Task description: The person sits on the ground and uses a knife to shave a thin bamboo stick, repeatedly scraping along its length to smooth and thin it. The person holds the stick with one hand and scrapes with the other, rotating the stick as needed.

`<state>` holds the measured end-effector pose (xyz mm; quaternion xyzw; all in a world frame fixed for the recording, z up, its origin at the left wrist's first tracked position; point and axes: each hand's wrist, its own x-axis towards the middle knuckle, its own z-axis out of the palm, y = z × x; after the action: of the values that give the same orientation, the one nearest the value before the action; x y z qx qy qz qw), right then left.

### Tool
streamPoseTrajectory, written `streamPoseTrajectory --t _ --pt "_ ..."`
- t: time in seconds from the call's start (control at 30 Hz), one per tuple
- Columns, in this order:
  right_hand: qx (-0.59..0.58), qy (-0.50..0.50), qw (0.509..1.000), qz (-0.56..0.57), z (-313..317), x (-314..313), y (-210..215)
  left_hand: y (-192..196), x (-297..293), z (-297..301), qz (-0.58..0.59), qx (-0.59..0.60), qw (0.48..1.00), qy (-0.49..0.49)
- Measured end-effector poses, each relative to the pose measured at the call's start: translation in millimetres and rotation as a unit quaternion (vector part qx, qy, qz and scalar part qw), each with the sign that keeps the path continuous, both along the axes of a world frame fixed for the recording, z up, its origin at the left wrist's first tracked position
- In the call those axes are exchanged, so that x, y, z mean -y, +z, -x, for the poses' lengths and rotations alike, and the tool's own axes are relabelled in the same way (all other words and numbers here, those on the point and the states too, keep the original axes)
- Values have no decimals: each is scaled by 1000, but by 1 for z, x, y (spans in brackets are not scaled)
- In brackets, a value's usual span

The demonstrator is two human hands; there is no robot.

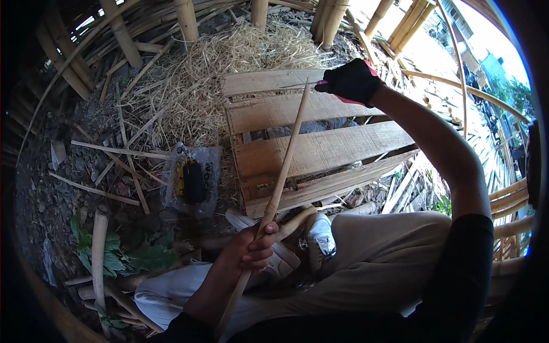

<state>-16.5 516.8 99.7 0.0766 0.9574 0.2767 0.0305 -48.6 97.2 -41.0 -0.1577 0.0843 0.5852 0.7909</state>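
Observation:
My bare left hand (251, 251) is wrapped round the lower part of a long bamboo strip (290, 150). The strip slants up and away from me to a narrow tip. My right hand (351, 83), in a black and red glove, is closed on a knife with a pinkish handle. Its thin blade (293, 86) points left and lies by the strip's tip; whether they touch I cannot tell. Below both is a low slatted wooden crate (337, 154), in front of my bent legs.
Pale shavings (189, 97) are heaped beyond and left of the crate. A clear plastic bag (209, 157) with a dark object on it lies to its left. Bamboo posts (186, 20) stand at the back. Cut bamboo pieces (99, 251) and green leaves (151, 254) lie at lower left.

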Motion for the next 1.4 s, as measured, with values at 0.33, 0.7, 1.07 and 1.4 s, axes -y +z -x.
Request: streamPoseTrajectory --t 0.33,0.7,1.07,1.4 --pt "7 -158 987 -10 -40 -66 -23 24 18 14 -1 -168 984 63" --pt "-95 -88 988 82 -29 -4 -18 15 16 26 14 -204 976 79" --pt "16 151 984 88 -4 7 -25 17 16 28 24 -213 974 80" --pt "-162 -82 980 85 14 -11 -18 10 14 30 9 -173 981 83"
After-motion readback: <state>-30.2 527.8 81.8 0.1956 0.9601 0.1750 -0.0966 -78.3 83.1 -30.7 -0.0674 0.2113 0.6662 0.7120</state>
